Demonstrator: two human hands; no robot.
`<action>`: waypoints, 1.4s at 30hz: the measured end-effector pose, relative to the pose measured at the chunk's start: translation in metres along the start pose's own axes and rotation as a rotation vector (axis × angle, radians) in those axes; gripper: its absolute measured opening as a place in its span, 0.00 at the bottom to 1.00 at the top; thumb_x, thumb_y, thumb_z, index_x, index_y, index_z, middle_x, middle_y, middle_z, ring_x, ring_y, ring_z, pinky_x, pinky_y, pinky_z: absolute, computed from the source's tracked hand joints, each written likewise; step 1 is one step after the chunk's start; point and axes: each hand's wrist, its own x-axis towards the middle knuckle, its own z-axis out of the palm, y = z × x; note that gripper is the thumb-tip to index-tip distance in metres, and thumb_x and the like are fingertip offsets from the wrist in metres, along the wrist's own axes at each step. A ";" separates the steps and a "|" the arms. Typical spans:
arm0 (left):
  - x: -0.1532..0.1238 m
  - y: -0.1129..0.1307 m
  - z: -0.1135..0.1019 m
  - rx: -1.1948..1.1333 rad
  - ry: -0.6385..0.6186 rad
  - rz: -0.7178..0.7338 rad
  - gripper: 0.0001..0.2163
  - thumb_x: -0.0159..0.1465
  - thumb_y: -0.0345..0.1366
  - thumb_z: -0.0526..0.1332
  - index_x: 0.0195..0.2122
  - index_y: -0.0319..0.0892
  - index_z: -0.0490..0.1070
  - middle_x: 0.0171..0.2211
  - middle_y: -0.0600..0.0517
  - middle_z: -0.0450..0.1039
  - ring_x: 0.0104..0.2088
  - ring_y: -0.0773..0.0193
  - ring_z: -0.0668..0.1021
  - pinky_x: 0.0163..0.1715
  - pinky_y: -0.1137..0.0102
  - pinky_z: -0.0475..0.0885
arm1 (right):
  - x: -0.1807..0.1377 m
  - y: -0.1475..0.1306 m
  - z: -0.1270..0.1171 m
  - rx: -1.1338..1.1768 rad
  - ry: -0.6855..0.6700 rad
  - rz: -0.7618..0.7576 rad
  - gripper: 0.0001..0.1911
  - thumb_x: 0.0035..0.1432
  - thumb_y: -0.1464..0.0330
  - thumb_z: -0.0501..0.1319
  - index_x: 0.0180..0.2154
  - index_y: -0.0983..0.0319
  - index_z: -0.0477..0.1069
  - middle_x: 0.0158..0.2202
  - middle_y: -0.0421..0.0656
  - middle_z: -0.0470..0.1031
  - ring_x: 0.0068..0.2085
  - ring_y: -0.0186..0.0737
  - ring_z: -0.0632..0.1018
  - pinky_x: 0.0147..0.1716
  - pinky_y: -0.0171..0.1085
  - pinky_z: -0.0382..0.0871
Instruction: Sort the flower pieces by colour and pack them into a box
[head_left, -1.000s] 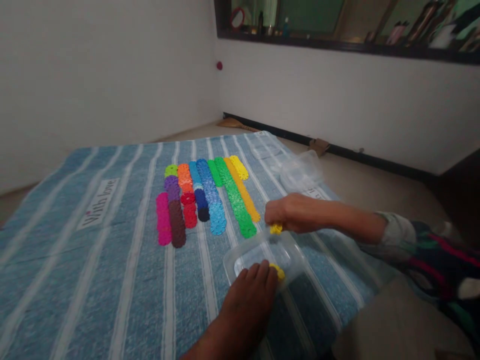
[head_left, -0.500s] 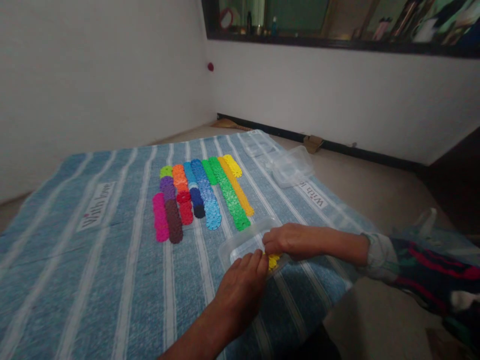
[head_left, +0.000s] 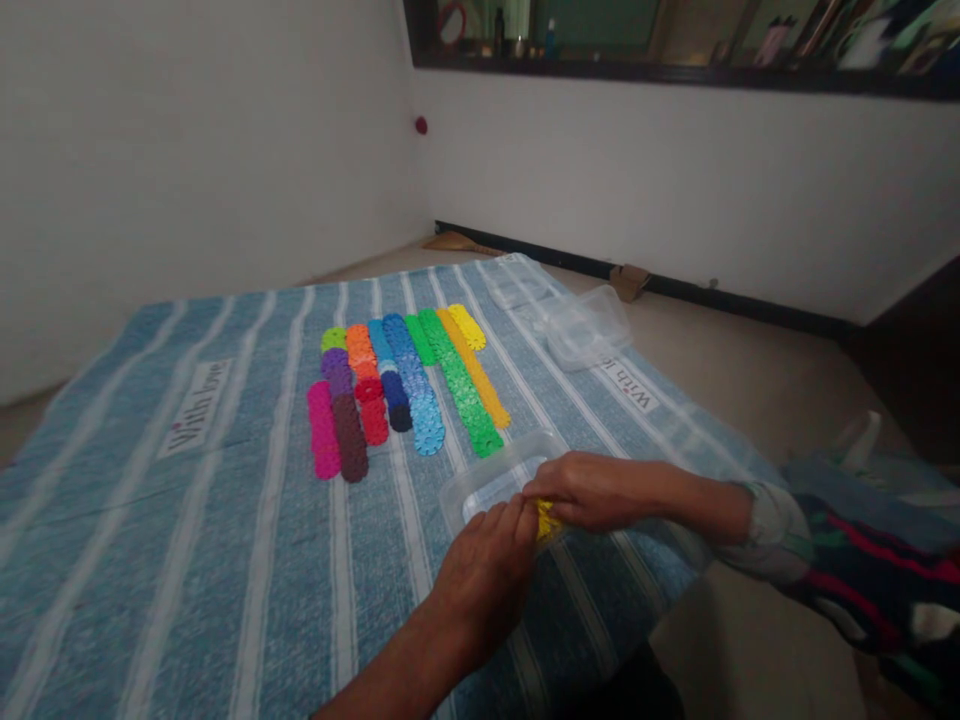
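Both hands meet over the near right part of a clear plastic container (head_left: 480, 478). Small yellow notched plastic discs (head_left: 548, 521) show in the gap between them, bunched together. My left hand (head_left: 493, 555) comes from below, its fingers curled closed against the left side of these discs. From the right, my right hand (head_left: 581, 488) closes its fingers and thumb on the same bunch. The fingertips are partly hidden, so how many discs each hand holds does not show. Beyond the container lie overlapping rows of similar discs, among them a green row (head_left: 461, 385) and an orange-yellow row (head_left: 480, 380).
A striped blue cloth (head_left: 285, 590) covers the table. Further disc rows lie to the left, including a magenta row (head_left: 323, 430) and a brown row (head_left: 350, 440). Another clear plastic box (head_left: 589, 330) sits near the far right edge. White walls stand behind.
The right hand has shifted slightly, its fingers now closer to the left hand around the yellow discs. The view has tilted a little; the disc rows lie as before.
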 end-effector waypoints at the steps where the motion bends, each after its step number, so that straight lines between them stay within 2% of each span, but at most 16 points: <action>1: 0.000 0.000 0.000 -0.007 0.000 -0.004 0.21 0.63 0.29 0.49 0.58 0.40 0.60 0.58 0.44 0.66 0.56 0.54 0.70 0.56 0.58 0.65 | 0.000 -0.001 0.001 0.003 0.013 0.022 0.11 0.57 0.77 0.56 0.40 0.65 0.73 0.36 0.46 0.75 0.38 0.40 0.74 0.39 0.36 0.65; 6: 0.001 0.002 -0.002 -0.063 0.018 -0.050 0.18 0.65 0.31 0.48 0.55 0.40 0.61 0.53 0.45 0.71 0.52 0.55 0.73 0.53 0.60 0.67 | 0.000 0.000 0.003 0.018 0.012 0.025 0.11 0.54 0.78 0.57 0.39 0.65 0.73 0.36 0.45 0.75 0.38 0.40 0.74 0.40 0.35 0.65; 10: 0.001 0.003 -0.003 -0.091 0.038 -0.054 0.17 0.65 0.31 0.47 0.54 0.37 0.61 0.53 0.43 0.70 0.51 0.55 0.73 0.52 0.60 0.68 | -0.002 0.003 0.002 0.040 0.005 0.011 0.12 0.52 0.78 0.59 0.39 0.65 0.73 0.36 0.44 0.74 0.37 0.40 0.74 0.39 0.35 0.65; 13: 0.000 0.003 -0.003 -0.111 0.050 -0.031 0.16 0.64 0.31 0.48 0.53 0.39 0.62 0.53 0.44 0.70 0.52 0.56 0.73 0.53 0.61 0.67 | -0.005 0.003 0.001 0.069 0.029 0.015 0.13 0.52 0.79 0.58 0.40 0.66 0.73 0.36 0.44 0.74 0.38 0.39 0.74 0.39 0.34 0.65; 20: -0.001 0.000 -0.001 -0.073 0.065 0.010 0.24 0.61 0.28 0.51 0.60 0.42 0.54 0.60 0.45 0.65 0.57 0.56 0.70 0.56 0.59 0.66 | -0.005 0.002 0.010 0.022 0.128 0.152 0.18 0.52 0.79 0.57 0.46 0.66 0.72 0.43 0.49 0.76 0.43 0.43 0.75 0.44 0.37 0.65; 24: -0.002 -0.002 0.001 -0.013 0.074 0.051 0.29 0.59 0.25 0.52 0.63 0.44 0.51 0.63 0.44 0.60 0.58 0.55 0.69 0.56 0.58 0.67 | -0.003 0.003 0.018 0.018 0.168 0.184 0.15 0.52 0.77 0.58 0.43 0.65 0.73 0.39 0.47 0.78 0.40 0.42 0.76 0.40 0.36 0.65; 32: 0.001 -0.005 0.003 0.038 0.083 0.083 0.29 0.60 0.25 0.51 0.64 0.44 0.51 0.64 0.44 0.57 0.58 0.53 0.68 0.53 0.56 0.69 | -0.001 0.006 0.024 0.040 0.233 0.237 0.13 0.51 0.75 0.59 0.41 0.64 0.72 0.36 0.44 0.77 0.36 0.40 0.76 0.34 0.33 0.63; 39: 0.007 -0.006 -0.006 0.087 0.024 0.035 0.32 0.58 0.23 0.52 0.65 0.41 0.50 0.65 0.40 0.55 0.59 0.50 0.67 0.55 0.55 0.67 | 0.002 0.005 0.025 0.050 0.268 0.230 0.08 0.55 0.72 0.57 0.38 0.63 0.70 0.32 0.42 0.75 0.32 0.37 0.74 0.31 0.32 0.60; 42: 0.008 -0.007 -0.007 0.109 0.026 0.008 0.32 0.58 0.24 0.52 0.65 0.40 0.50 0.65 0.40 0.56 0.60 0.50 0.66 0.56 0.54 0.66 | 0.005 0.008 0.025 0.069 0.291 0.200 0.10 0.55 0.72 0.57 0.41 0.63 0.69 0.32 0.41 0.75 0.31 0.36 0.74 0.31 0.31 0.61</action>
